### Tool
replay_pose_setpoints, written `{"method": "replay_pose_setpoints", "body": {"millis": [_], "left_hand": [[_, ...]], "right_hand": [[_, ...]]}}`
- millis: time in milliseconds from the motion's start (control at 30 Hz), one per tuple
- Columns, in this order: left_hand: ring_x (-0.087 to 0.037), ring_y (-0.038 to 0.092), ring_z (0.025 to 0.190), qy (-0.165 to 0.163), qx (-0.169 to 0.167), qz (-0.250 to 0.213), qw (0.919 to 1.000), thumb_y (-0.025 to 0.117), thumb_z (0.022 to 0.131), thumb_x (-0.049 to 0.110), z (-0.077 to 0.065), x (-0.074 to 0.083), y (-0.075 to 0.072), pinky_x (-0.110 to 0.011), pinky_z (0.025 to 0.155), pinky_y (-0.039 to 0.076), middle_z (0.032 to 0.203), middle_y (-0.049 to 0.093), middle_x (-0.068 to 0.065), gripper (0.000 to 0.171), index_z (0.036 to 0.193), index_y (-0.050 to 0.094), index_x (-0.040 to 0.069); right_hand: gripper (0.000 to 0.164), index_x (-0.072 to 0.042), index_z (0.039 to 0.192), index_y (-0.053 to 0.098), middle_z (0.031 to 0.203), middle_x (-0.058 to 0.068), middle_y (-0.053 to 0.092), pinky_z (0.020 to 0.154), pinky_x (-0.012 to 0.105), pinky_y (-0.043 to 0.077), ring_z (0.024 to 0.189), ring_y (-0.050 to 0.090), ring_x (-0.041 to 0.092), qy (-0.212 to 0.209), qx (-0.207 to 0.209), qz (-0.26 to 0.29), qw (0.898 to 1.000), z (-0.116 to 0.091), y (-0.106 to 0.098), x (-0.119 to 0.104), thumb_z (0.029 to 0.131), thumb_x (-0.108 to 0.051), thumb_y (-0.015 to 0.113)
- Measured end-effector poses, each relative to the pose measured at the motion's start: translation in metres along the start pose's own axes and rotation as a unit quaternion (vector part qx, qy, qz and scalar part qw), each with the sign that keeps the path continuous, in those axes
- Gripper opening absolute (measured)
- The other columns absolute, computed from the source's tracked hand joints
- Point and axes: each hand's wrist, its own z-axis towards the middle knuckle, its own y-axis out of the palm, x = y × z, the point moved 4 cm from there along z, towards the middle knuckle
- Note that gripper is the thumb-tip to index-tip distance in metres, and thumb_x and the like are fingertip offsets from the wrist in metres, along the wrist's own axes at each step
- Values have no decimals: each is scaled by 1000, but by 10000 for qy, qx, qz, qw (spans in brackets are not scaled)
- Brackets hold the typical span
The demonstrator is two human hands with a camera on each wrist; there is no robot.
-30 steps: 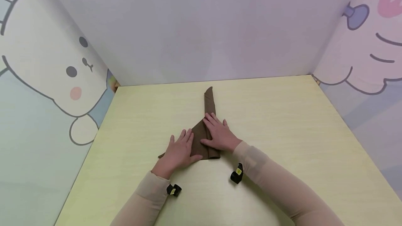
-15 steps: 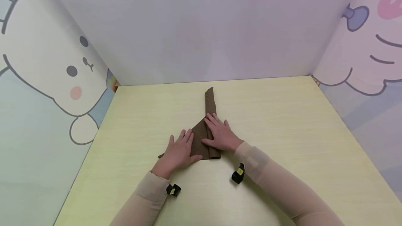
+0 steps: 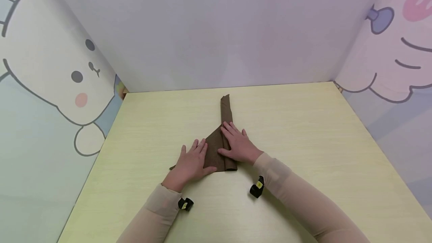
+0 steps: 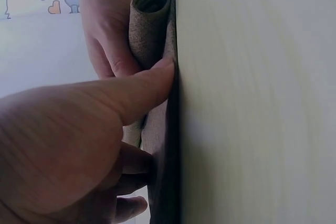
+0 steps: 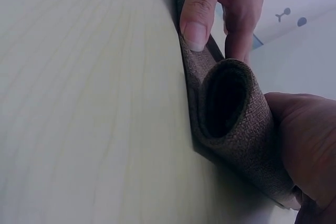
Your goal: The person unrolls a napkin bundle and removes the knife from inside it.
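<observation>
A brown cloth (image 3: 214,155) lies on the table, its right side rolled into a loose tube whose tail points to the far edge. Its left part is flat and roughly triangular. My left hand (image 3: 191,163) rests with spread fingers on that flat part, the thumb near the front edge. On the rolled side lies my right hand (image 3: 240,145), fingertips at the roll's upper section and thumb on the seam beside it. The hollow end of the roll (image 5: 228,100) faces the right wrist camera. In the left wrist view, my left thumb (image 4: 149,85) presses the cloth just below the roll.
The pale wooden table (image 3: 297,134) extends to both sides of the cloth. A plain light wall (image 3: 229,29) stands at the far edge, with cartoon-printed panels (image 3: 50,96) at the sides. Small black cameras (image 3: 257,187) are strapped at both wrists.
My right hand has shifted very slightly to the right along with the rolled part of the cloth. My left hand stays nearly in place.
</observation>
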Motion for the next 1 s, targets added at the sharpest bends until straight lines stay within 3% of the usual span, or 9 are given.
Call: {"method": "replay_pose_setpoints", "body": {"millis": [1000], "left_hand": [[-29, 17, 145, 78, 102, 133, 9998, 46, 86, 72, -4, -7, 1, -61, 107, 22, 159, 18, -6, 95, 151, 29, 5]], "right_hand": [[84, -9, 154, 22, 160, 8, 12, 107, 64, 18, 147, 9, 27, 180, -60, 133, 9997, -7, -3, 6, 92, -54, 56]]}}
